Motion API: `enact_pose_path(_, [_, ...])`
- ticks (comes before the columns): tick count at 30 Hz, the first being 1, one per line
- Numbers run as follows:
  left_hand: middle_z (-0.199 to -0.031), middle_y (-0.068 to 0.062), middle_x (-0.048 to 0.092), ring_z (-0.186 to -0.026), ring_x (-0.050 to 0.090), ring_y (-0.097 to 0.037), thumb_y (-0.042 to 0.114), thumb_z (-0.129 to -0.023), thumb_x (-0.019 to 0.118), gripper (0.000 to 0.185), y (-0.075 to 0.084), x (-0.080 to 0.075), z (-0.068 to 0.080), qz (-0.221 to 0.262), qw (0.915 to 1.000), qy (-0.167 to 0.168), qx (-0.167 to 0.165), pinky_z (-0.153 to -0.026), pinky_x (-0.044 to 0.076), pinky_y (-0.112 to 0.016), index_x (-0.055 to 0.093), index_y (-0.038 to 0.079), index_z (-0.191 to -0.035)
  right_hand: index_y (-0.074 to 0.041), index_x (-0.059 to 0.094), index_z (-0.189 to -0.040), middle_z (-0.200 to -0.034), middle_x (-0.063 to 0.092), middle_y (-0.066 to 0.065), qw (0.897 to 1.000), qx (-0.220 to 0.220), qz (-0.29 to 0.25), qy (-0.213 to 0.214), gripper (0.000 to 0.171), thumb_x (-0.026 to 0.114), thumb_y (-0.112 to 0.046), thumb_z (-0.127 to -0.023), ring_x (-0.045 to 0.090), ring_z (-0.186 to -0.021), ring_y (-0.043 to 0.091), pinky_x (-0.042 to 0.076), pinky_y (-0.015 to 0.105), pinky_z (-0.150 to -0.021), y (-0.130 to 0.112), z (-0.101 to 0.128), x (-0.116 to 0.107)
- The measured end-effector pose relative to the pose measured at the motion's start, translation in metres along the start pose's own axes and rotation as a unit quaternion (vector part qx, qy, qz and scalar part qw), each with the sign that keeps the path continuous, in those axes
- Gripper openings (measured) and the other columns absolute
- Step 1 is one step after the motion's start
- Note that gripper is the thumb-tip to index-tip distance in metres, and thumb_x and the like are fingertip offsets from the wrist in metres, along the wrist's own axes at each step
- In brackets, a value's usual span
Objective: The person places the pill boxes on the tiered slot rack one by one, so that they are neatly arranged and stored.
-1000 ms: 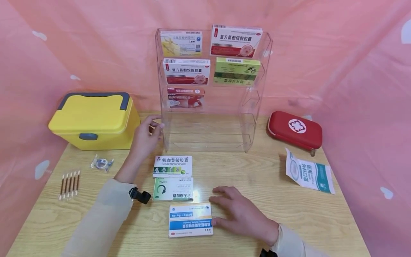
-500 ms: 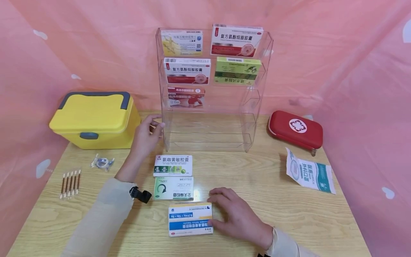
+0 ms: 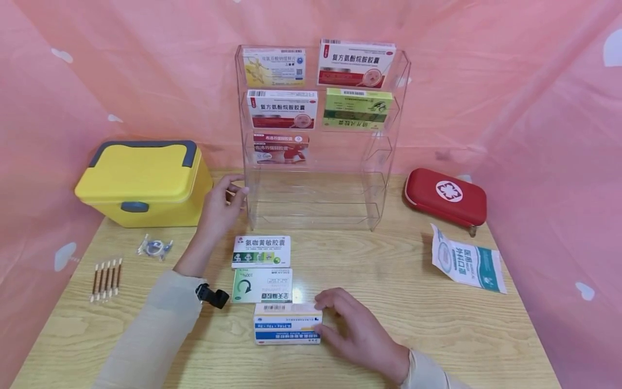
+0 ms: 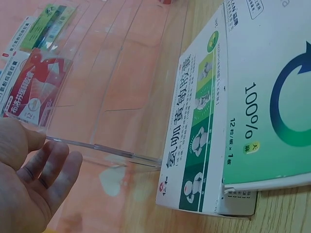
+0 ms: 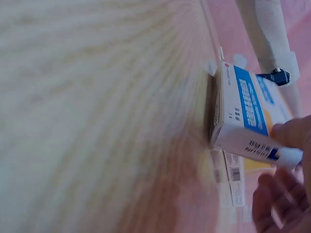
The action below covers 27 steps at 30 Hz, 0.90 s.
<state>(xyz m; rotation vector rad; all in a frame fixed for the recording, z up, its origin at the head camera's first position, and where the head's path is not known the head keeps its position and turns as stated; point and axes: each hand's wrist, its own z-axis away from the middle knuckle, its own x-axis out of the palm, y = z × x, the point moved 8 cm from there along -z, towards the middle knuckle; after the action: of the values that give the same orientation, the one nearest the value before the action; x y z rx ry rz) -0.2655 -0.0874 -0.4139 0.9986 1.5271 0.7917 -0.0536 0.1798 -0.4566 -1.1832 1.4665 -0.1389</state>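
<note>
At the lower middle of the head view, my right hand (image 3: 359, 332) pinches the right end of a white, blue and yellow medicine box (image 3: 288, 335). The box is tilted, with its far edge raised; the right wrist view shows the thumb (image 5: 291, 132) on its printed face. My left hand (image 3: 218, 210) holds the left side edge of a clear acrylic display rack (image 3: 316, 209), thumb and fingers at the edge. In front of the rack lie a white and green medicine box (image 3: 261, 252) and a pale green one (image 3: 262, 286), close together.
Several medicine boxes, including a red one (image 3: 281, 149), stand in the rack's upper tiers. A yellow case (image 3: 141, 183), cotton swabs (image 3: 106, 280) and a small clear packet (image 3: 155, 247) are left. A red first-aid pouch (image 3: 446, 195) and mask packet (image 3: 467, 260) lie right.
My right hand has taken hold of the blue and white box and tipped it up from lying flat, so its far narrow side now shows. My left hand stays on the rack.
</note>
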Motion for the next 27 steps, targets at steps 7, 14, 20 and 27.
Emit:
enact_pose_path(7, [-0.103, -0.009, 0.061, -0.082, 0.060, -0.026, 0.023, -0.104, 0.059, 0.038, -0.001, -0.002, 0.001, -0.002, 1.0000, -0.001, -0.003, -0.073, 0.061, -0.035, 0.056, 0.014, -0.141, -0.016, 0.058, -0.119, -0.124, 0.060, -0.002, 0.996, -0.045, -0.070, -0.018, 0.038, 0.080, -0.008, -0.089, 0.060, -0.088, 0.016, 0.056, 0.026, -0.070, -0.011, 0.008, 0.006])
enact_pose_path(14, [-0.102, -0.009, 0.062, -0.081, 0.060, -0.026, 0.023, -0.104, 0.060, 0.038, -0.001, -0.003, 0.002, -0.002, 1.0000, 0.003, 0.006, -0.070, 0.061, -0.032, 0.057, 0.013, -0.140, -0.004, 0.061, -0.113, -0.114, 0.065, 0.009, 0.987, -0.125, -0.093, 0.039, 0.043, 0.080, 0.011, -0.077, 0.063, -0.083, 0.017, 0.058, 0.026, -0.063, -0.019, -0.005, -0.011])
enact_pose_path(20, [-0.100, -0.009, 0.063, -0.079, 0.061, -0.025, 0.024, -0.104, 0.061, 0.037, 0.001, -0.002, 0.000, -0.001, 0.9999, 0.007, 0.013, -0.067, 0.060, -0.029, 0.058, 0.013, -0.139, 0.005, 0.063, -0.113, -0.114, 0.064, 0.020, 0.978, -0.154, -0.092, 0.104, 0.040, 0.074, 0.015, -0.076, 0.064, -0.091, 0.022, 0.059, 0.026, -0.062, -0.017, -0.050, -0.080])
enact_pose_path(27, [-0.100, -0.010, 0.064, -0.078, 0.062, -0.025, 0.023, -0.104, 0.060, 0.036, 0.003, -0.001, 0.000, -0.005, 0.9998, 0.006, 0.018, -0.065, 0.059, -0.029, 0.058, 0.012, -0.138, 0.014, 0.061, -0.113, -0.113, 0.065, 0.023, 0.977, -0.112, -0.015, 0.179, 0.038, 0.069, 0.026, -0.079, 0.065, -0.089, 0.020, 0.057, 0.021, -0.062, -0.026, -0.120, -0.194])
